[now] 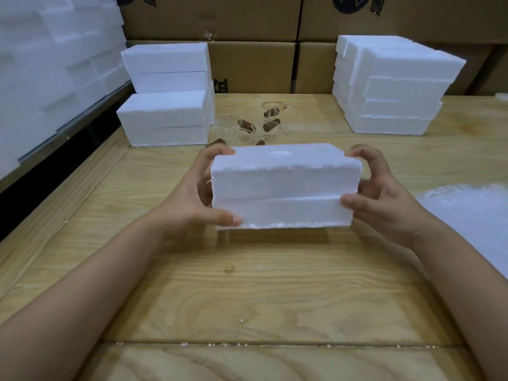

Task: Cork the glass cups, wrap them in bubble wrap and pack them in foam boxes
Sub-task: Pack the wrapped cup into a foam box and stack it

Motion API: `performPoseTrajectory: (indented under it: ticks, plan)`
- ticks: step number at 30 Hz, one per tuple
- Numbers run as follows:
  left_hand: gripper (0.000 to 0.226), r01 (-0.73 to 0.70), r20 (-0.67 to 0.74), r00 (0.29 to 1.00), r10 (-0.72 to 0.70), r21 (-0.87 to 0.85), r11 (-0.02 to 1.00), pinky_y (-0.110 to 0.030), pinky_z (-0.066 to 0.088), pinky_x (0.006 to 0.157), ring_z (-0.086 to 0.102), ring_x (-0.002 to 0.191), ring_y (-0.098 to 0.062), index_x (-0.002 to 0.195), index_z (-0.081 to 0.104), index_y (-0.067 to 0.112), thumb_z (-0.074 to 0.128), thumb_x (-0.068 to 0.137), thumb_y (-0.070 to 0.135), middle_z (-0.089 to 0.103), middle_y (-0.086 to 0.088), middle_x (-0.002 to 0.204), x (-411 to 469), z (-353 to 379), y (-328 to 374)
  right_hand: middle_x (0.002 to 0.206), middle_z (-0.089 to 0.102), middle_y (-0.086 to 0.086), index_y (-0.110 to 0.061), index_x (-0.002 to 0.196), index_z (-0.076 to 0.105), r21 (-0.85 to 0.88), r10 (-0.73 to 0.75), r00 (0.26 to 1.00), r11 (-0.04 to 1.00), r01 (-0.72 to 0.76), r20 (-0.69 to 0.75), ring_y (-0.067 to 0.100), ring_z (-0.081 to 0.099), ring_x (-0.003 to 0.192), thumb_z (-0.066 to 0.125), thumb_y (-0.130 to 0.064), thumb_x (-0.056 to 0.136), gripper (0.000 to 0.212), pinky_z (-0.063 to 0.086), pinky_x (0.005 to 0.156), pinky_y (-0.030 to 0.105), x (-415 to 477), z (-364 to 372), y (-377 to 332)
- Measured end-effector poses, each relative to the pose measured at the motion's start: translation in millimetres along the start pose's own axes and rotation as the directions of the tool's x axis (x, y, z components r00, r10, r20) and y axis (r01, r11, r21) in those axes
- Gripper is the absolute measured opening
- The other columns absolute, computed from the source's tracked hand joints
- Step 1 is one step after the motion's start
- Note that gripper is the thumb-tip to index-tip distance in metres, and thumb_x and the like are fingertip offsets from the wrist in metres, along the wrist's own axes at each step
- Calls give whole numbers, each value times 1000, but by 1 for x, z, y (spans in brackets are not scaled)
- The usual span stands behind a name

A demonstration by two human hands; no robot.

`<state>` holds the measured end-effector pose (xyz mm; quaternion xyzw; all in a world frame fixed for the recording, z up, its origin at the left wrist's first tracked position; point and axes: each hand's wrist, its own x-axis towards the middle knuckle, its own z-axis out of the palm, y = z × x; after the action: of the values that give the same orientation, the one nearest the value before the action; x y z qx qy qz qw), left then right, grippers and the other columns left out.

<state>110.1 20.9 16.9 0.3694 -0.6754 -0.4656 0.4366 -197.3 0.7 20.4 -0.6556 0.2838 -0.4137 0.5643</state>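
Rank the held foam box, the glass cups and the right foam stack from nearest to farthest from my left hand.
1. Foam box: gripped by the left hand itself, centre.
2. Cups: just behind the box, middle.
3. Right foam stack: far back right.

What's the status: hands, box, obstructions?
Gripping: left hand and right hand on foam box ends. Box closed, held just above table. Loose cups, corks close behind it.
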Motion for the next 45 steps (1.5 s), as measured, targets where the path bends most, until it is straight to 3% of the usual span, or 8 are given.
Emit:
performPoseTrajectory:
  ticks: [5,13,29,31,33,35,41,45]
  plan:
    - [87,26,3,1000,-26,-73,997,-27,53,81,64,103,-8,120,50,54,82,48,17,65,21,108,35,-13,4,93,70,-6,-44,115,47,48,-37,994,998,42,-106,14,67,88,66,-29,77,46,55,70,28,21,-5,-8]
    - [99,59,-24,998,-66,-228,972,-27,54,81,63,111,-13,132,43,54,79,51,11,66,16,117,49,-10,-8,101,69,-2,-46,119,45,36,-40,993,998,44,-110,18,65,94,68,-9,74,63,54,79,30,34,-8,-2]
    - [85,79,-54,994,-100,-299,951,-28,55,78,64,112,-13,130,42,53,79,59,25,64,15,122,45,-7,-16,101,69,1,-44,121,48,59,12,983,998,-1,-184,21,67,98,75,-20,72,61,55,74,30,33,-2,7]
    - [92,83,-50,994,-101,-279,957,-28,56,78,64,111,-12,129,39,55,88,54,34,66,19,118,45,-6,-15,100,69,1,-44,121,48,56,3,982,998,8,-191,21,66,97,76,-17,74,61,55,74,30,32,-3,7]
    - [97,85,-60,993,-103,-250,965,-30,56,77,63,112,-11,126,37,59,89,45,59,65,24,117,44,-4,-10,99,69,-1,-44,120,48,47,-24,981,998,34,-194,20,65,96,72,-16,74,60,55,74,30,29,-4,4]
    - [90,58,-98,992,-78,-189,980,-28,56,76,63,112,-7,125,35,61,80,48,72,64,30,114,44,-1,-3,99,69,-4,-46,117,50,22,-64,976,997,70,-207,17,64,93,75,-20,70,60,56,75,31,25,-4,-4]
    - [50,-111,-258,963,81,-105,988,-28,57,75,66,107,-10,134,50,29,61,86,38,69,16,114,50,-12,20,110,66,-5,-46,115,50,-82,-242,935,970,228,-261,19,61,106,85,-33,64,64,56,79,36,37,10,-34]
    - [32,-137,-373,919,124,-8,991,-32,59,76,68,103,-11,120,59,30,58,89,39,72,14,108,59,-62,33,125,59,7,-47,115,48,-128,-321,923,946,299,-214,27,57,115,79,-27,69,59,52,92,50,91,36,-46]
